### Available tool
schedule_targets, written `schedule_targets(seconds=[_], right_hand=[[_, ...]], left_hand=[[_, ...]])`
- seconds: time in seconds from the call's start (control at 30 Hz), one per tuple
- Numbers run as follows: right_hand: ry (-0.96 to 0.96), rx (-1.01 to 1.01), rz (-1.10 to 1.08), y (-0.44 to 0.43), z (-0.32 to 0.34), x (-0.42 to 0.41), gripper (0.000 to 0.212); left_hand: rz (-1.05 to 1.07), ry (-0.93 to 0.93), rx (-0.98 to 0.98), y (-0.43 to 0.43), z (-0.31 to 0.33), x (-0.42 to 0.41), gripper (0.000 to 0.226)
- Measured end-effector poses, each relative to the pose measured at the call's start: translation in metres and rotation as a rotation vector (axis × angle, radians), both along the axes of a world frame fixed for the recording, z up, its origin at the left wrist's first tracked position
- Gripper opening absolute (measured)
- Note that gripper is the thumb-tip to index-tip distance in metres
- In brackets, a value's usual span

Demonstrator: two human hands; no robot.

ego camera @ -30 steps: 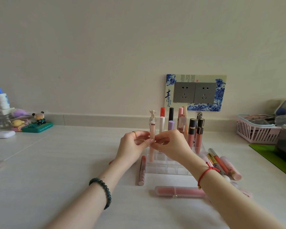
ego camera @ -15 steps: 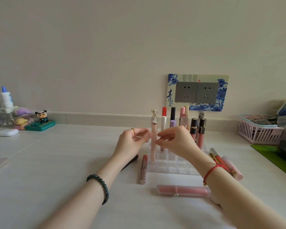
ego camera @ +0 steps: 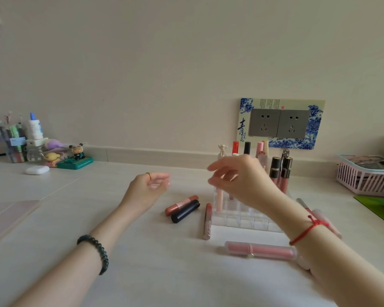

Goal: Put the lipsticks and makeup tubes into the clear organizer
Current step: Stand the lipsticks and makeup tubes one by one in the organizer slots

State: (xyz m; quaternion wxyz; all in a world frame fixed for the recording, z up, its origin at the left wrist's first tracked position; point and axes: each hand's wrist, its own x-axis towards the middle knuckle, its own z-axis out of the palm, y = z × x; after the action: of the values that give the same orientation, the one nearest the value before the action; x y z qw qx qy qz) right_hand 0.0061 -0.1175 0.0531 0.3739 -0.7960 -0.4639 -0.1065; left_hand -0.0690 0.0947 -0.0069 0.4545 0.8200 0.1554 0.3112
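Observation:
The clear organizer (ego camera: 242,221) stands mid-table with several tubes upright in it, among them a pale pink tube (ego camera: 219,199) at its left side. My right hand (ego camera: 237,178) hovers over the organizer, fingers loosely spread, holding nothing. My left hand (ego camera: 150,187) floats to the left, fingers relaxed and empty. On the table lie a coral lipstick (ego camera: 181,204), a black lipstick (ego camera: 185,211), a slim rose tube (ego camera: 207,223) and a clear pink case (ego camera: 261,250). More tubes (ego camera: 315,214) lie right of the organizer, partly hidden by my right forearm.
A pink basket (ego camera: 364,181) sits at the right, with a green mat (ego camera: 379,207) in front of it. At the far left stand a pen cup (ego camera: 15,144), a bottle (ego camera: 34,129), small figurines (ego camera: 77,155) and a white case (ego camera: 37,169). Wall sockets (ego camera: 278,124) are behind the organizer.
Both hands let go of the pale pink tube, which now stands in the organizer. My left hand drew back to the left, uncovering the coral and black lipsticks. My right hand rose.

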Motion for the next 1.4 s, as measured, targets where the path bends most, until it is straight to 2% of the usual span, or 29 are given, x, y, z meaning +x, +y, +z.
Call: schedule_targets(seconds=[0.13, 0.3, 0.47, 0.67, 0.83, 0.97, 1.07, 1.17, 1.27, 1.33, 1.4], right_hand=[[-0.106, -0.271, 0.087, 0.011, -0.015, -0.013, 0.030], [-0.276, -0.556, 0.105, 0.014, -0.039, -0.012, 0.039], [-0.375, -0.647, 0.136, 0.015, -0.051, -0.006, 0.045], [-0.470, -0.669, 0.194, 0.017, -0.057, -0.008, 0.032], [-0.498, -0.597, 0.243, 0.013, -0.059, -0.003, 0.023], [-0.450, -0.425, 0.273, 0.007, -0.054, -0.001, 0.015], [-0.309, -0.245, 0.251, -0.002, -0.045, -0.001, 0.015], [-0.128, -0.067, 0.214, -0.008, -0.038, 0.000, 0.018], [-0.023, 0.088, 0.207, -0.013, -0.035, 0.002, 0.019], [0.026, 0.156, 0.202, -0.017, -0.033, 0.003, 0.017], [0.066, 0.216, 0.189, -0.019, -0.030, 0.005, 0.017]], left_hand=[[-0.001, 0.106, 0.152, -0.001, -0.017, -0.008, 0.019], [-0.028, 0.122, 0.246, -0.004, -0.029, -0.007, 0.022], [-0.064, 0.136, 0.299, -0.011, -0.031, -0.008, 0.025], [-0.083, 0.131, 0.337, -0.017, -0.031, -0.012, 0.025], [-0.108, 0.096, 0.320, -0.025, -0.028, -0.015, 0.021], [-0.144, 0.032, 0.264, -0.032, -0.027, -0.013, 0.020], [-0.223, -0.057, 0.139, -0.043, -0.020, -0.013, 0.020], [-0.297, -0.113, 0.061, -0.055, -0.014, -0.011, 0.040], [-0.311, -0.136, 0.035, -0.070, -0.006, -0.004, 0.011], [-0.313, -0.173, 0.059, -0.080, -0.001, -0.001, 0.025], [-0.311, -0.198, 0.046, -0.088, 0.005, 0.002, 0.028]])
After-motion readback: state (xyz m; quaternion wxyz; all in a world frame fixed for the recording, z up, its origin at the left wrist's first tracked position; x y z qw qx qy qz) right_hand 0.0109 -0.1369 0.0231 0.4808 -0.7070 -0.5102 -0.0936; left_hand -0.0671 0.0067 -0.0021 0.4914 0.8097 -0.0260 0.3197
